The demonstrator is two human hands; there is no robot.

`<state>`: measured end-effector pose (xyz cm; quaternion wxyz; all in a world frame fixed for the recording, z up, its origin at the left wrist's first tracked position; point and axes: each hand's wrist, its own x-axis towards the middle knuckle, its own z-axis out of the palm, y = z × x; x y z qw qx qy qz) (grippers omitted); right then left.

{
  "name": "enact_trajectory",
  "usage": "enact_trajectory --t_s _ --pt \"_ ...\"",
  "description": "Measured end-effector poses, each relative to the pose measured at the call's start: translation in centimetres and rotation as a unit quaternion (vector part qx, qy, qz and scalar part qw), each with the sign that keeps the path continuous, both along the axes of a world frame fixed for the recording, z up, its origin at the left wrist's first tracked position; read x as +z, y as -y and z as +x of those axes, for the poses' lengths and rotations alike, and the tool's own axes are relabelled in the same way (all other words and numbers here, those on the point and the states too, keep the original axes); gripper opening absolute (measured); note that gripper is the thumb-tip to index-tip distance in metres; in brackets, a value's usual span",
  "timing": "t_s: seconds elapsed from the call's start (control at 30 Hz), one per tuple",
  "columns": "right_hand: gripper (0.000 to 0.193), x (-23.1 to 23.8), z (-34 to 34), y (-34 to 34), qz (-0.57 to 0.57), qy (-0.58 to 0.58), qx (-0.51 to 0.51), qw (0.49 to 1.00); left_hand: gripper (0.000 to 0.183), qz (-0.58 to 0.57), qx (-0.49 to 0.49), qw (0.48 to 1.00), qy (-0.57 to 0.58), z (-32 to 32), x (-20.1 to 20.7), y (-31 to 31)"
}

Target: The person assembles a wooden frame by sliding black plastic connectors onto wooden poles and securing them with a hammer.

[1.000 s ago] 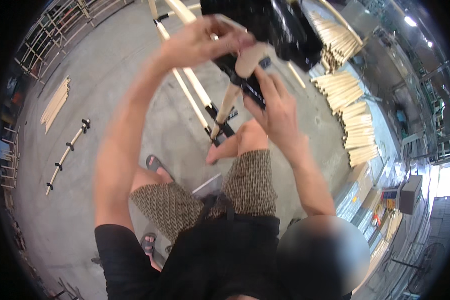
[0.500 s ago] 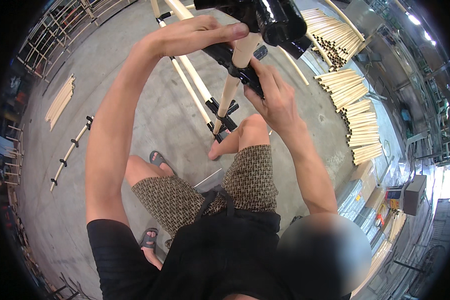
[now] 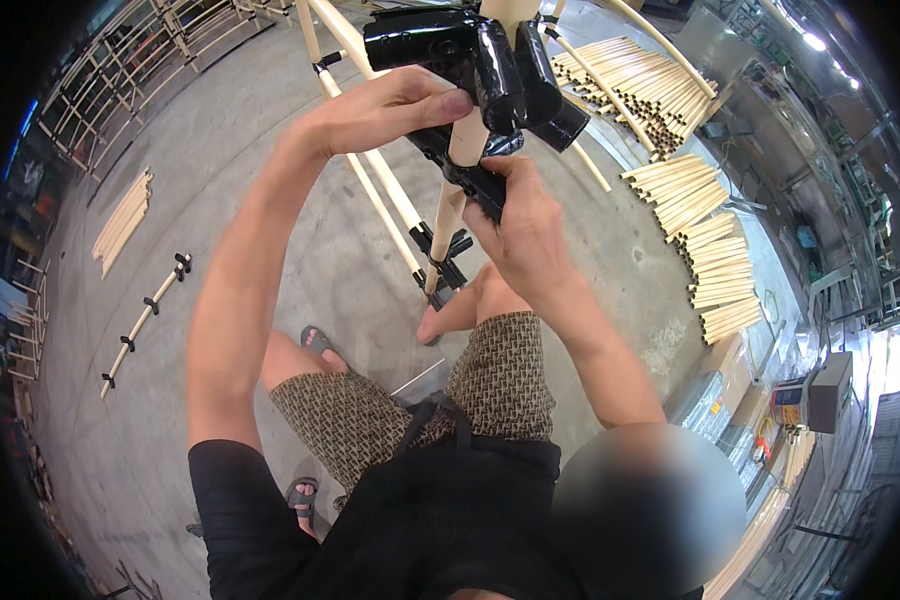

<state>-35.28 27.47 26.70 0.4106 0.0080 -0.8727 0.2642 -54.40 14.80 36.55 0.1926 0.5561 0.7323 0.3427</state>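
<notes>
A cream pipe [image 3: 468, 143] stands upright in front of me. Black pipe joints [image 3: 498, 75] are clustered around its top. My left hand [image 3: 395, 108] is closed around the pipe just below that cluster, its thumb on the front and its other fingers mostly hidden. My right hand [image 3: 525, 225] grips a black clamp joint [image 3: 482, 188] lower on the same pipe; the palm hides part of the joint. Further down, more black joints [image 3: 442, 243] connect the upright to long cream pipes [image 3: 395, 195] near the floor, close to my foot.
Stacks of cut cream pipes [image 3: 725, 270] lie on the right, with a larger pile [image 3: 635, 90] behind. On the left floor are a pipe with several black joints [image 3: 148, 308] and a small pipe bundle [image 3: 122, 225]. Pipe racks [image 3: 120, 85] stand far left. A second person's sandalled foot [image 3: 303, 497] shows beside me.
My right hand and the clamp joint sit slightly lower and further left in view. More of the black joint cluster shows. Both hands keep their grip.
</notes>
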Motion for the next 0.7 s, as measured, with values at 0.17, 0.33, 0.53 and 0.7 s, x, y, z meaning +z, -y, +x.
enact_trajectory --t_s 0.17,0.33,0.53,0.7 --pt "0.041 0.8 0.0 2.0 0.006 0.038 -0.042 0.998 0.05 0.135 -0.015 0.976 0.172 -0.8 -1.6 0.0" --pt "0.04 1.6 -0.6 4.4 0.005 0.12 -0.068 0.99 0.04 0.242 -0.062 0.923 0.293 -1.8 -4.0 0.5" --pt "0.043 0.7 -1.6 3.2 0.028 0.044 -0.052 0.997 0.035 0.249 -0.066 0.915 0.311 -1.5 -4.1 0.2" --pt "0.049 1.8 -1.4 3.2 0.042 0.085 -0.098 0.991 0.031 0.244 -0.035 0.928 0.278 -0.2 -3.5 0.3"
